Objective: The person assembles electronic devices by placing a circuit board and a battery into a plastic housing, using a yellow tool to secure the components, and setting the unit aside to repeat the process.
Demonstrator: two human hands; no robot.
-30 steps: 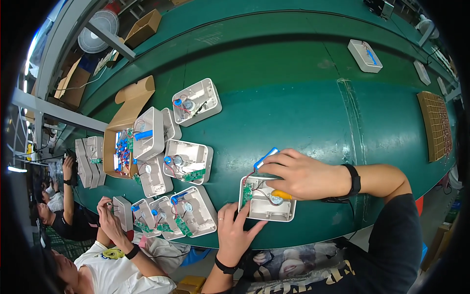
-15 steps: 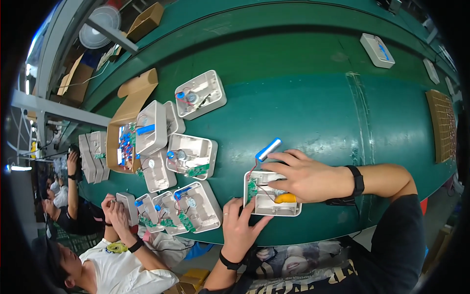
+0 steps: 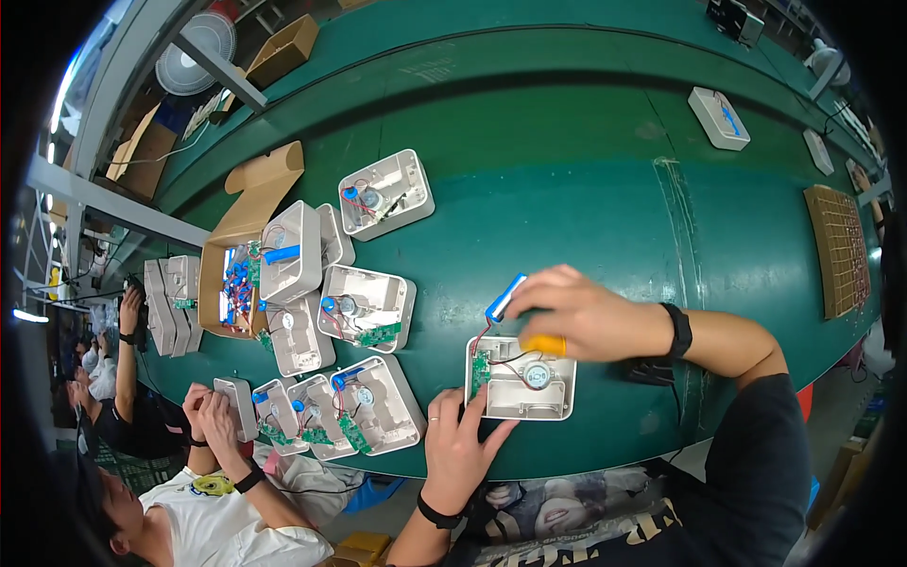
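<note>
A white plastic housing (image 3: 521, 410) lies on the green table in front of me, its inside facing up. Inside it are a round speaker (image 3: 539, 375) and a green circuit board (image 3: 480, 367). My left hand (image 3: 459, 442) rests at the housing's lower left corner, thumb and fingers apart against its edge. A red wire runs from the board to a blue cylindrical battery (image 3: 505, 299) beyond the housing. My right hand (image 3: 578, 317), slightly blurred, has its fingertips at the battery and holds a yellow-orange handle (image 3: 543, 345) under the palm. The tool's tip cannot be made out.
Several similar open housings (image 3: 383, 406) with boards and batteries stand to the left. Beside them is a cardboard box (image 3: 219, 283) of batteries. A co-worker's hands (image 3: 213, 413) work at the left. Another housing (image 3: 720, 120) and a brown gridded tray (image 3: 836, 250) lie at the right.
My right hand has lifted off the housing, moving away from me with the yellow-orange handle, so the speaker now shows. Its fingers have closed in on the battery. My left hand stays at the corner.
</note>
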